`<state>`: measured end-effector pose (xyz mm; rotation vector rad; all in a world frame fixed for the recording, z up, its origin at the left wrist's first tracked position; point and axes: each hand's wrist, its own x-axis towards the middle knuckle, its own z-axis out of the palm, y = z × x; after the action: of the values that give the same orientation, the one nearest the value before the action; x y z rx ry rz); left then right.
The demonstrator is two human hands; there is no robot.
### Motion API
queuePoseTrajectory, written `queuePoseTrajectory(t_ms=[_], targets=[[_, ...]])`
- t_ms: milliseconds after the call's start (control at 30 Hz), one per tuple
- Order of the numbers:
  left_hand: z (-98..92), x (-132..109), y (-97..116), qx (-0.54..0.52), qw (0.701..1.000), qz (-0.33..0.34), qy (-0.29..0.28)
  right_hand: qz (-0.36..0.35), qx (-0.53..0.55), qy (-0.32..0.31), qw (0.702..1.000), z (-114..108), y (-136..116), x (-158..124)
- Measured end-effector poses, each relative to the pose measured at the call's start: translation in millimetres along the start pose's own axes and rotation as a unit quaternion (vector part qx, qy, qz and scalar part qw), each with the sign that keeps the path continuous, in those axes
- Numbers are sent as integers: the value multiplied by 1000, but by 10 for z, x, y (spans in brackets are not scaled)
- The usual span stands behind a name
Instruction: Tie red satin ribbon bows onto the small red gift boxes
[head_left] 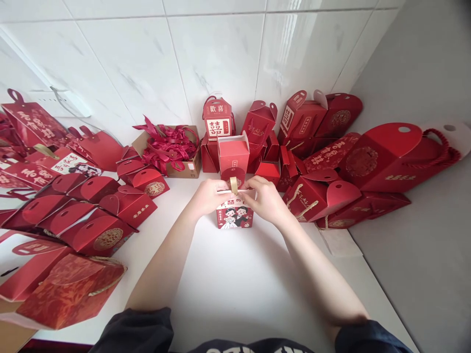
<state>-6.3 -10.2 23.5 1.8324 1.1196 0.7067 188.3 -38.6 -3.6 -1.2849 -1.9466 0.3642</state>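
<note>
A small red gift box [234, 215] with a cartoon couple on its front stands on the white table [235, 284] in the middle. My left hand [209, 195] and my right hand [265, 196] are both closed on its top edge, one at each side. A gold ribbon loop [233, 184] sticks up between my fingers. Just behind it stands another red box [233, 156] with its top flaps up.
Many red gift boxes lie piled at the left [88, 215] and at the right [368, 166]. A cardboard box of red ribbons [171, 147] sits at the back by the tiled wall. A grey wall [423, 220] borders the table's right edge.
</note>
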Motion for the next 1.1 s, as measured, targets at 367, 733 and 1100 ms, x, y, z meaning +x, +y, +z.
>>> queuePoseTrajectory(t_ms=[367,733,1100], targets=[[-5,8,17,113,993,-27,36,0,57,-17,998,39,14,11],[-5,28,-48,84,995,61,9,18,70,-9,997,76,-1,17],[4,33,-20,120,990,71,19,-10,87,-4,996,118,127,46]])
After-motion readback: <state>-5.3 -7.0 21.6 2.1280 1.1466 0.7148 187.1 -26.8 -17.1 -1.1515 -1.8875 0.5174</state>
